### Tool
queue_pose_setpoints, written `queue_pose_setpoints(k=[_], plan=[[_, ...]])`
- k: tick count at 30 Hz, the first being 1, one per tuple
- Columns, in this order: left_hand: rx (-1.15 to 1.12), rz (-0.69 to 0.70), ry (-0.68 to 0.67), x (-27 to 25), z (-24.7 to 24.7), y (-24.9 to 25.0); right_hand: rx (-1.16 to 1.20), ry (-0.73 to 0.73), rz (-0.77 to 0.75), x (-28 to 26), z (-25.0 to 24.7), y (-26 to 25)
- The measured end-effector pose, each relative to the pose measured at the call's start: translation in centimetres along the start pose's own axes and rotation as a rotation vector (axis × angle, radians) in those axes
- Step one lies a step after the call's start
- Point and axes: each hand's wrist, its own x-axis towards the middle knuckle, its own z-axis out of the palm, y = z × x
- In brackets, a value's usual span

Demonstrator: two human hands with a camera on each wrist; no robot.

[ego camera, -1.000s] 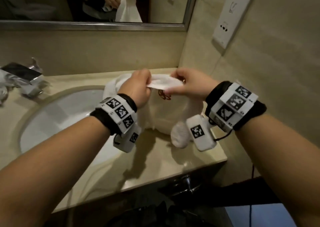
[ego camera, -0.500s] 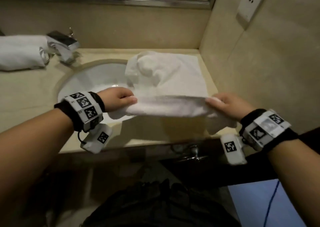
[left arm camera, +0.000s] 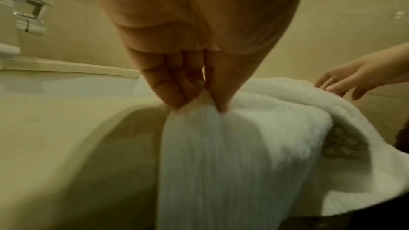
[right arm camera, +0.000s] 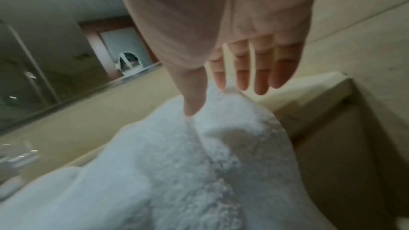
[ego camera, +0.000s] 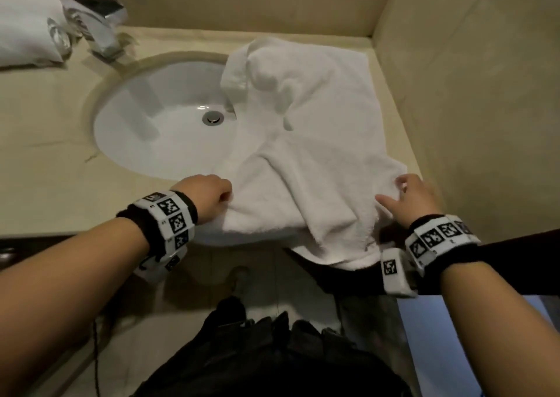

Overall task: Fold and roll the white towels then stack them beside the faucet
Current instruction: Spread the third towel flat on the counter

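A white towel (ego camera: 306, 154) lies rumpled on the beige counter (ego camera: 48, 178) right of the sink. Its left part droops into the basin and its near edge hangs over the counter front. My left hand (ego camera: 227, 195) pinches the towel's near left edge, thumb against curled fingers; in the left wrist view the left hand (left arm camera: 203, 104) grips a gathered fold of the towel (left arm camera: 221, 163). My right hand (ego camera: 394, 193) hovers at the near right corner with straight, spread fingers; in the right wrist view the right hand (right arm camera: 221, 97) only touches the towel (right arm camera: 199, 172) with its thumb tip. A rolled white towel (ego camera: 27, 30) lies left of the chrome faucet (ego camera: 97, 21).
The white oval sink (ego camera: 157, 130) with its drain (ego camera: 212, 117) sits left of the towel. Beige walls (ego camera: 469, 109) close in the counter at the back and right. A dark bag (ego camera: 272, 357) lies on the floor below the counter front.
The towel, earlier held stretched between both hands above the counter, now lies lower on it. My right hand has let go and opened; the left still pinches the edge.
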Motion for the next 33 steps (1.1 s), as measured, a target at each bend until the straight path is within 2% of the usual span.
queue_pose_setpoints(k=[2,4,5,8,9,10,12,15,17,19,21,23,26,29,33], plan=[[0.066,0.041,-0.153,-0.7,0.1,-0.8,-0.012,-0.072,0.103,0.9,1.1,0.6],[0.043,0.056,-0.212,-1.3,-0.2,-1.7,0.095,-0.058,0.090,1.6,1.9,0.8],[-0.009,0.051,-0.157,-1.5,-0.5,-2.1,0.169,-0.017,0.070,1.9,2.1,0.8],[-0.143,-0.108,0.201,-0.8,-1.2,-2.8,0.449,0.046,0.051,2.0,2.1,0.8],[-0.165,-0.181,0.229,-0.5,-1.2,-2.9,0.541,0.027,0.049,1.9,1.9,1.0],[-0.203,-0.247,0.190,-0.4,-1.0,-2.9,0.585,0.006,0.033,1.7,1.6,1.4],[-0.282,-0.274,0.084,-0.5,-0.3,-2.9,0.464,-0.034,-0.006,1.1,0.7,2.6],[-0.225,-0.135,-0.007,-1.0,0.5,-3.2,-0.005,-0.125,-0.007,0.5,-0.4,4.3],[-0.142,-0.067,-0.110,-1.4,0.3,-3.1,-0.122,-0.180,0.014,0.5,-0.8,4.5],[-0.119,-0.040,-0.173,-1.6,-0.5,-2.9,-0.163,-0.163,0.031,0.9,-1.2,3.8],[-0.158,-0.056,-0.170,-1.2,-1.4,-3.2,-0.161,-0.103,0.031,1.6,-1.7,2.5],[-0.270,-0.113,-0.105,-0.3,-2.5,-4.0,-0.153,-0.056,-0.017,2.6,-2.2,0.5],[-0.603,-0.251,0.028,2.4,-4.0,-5.5,-0.163,-0.104,-0.163,4.8,-2.3,-3.3],[-0.849,-0.361,0.062,7.4,-5.7,-7.6,-0.148,-0.104,-0.274,8.7,-2.1,-8.1],[-0.772,-0.417,0.031,15.3,-7.0,-10.3,-0.161,-0.062,-0.299,14.9,-1.4,-13.7]])
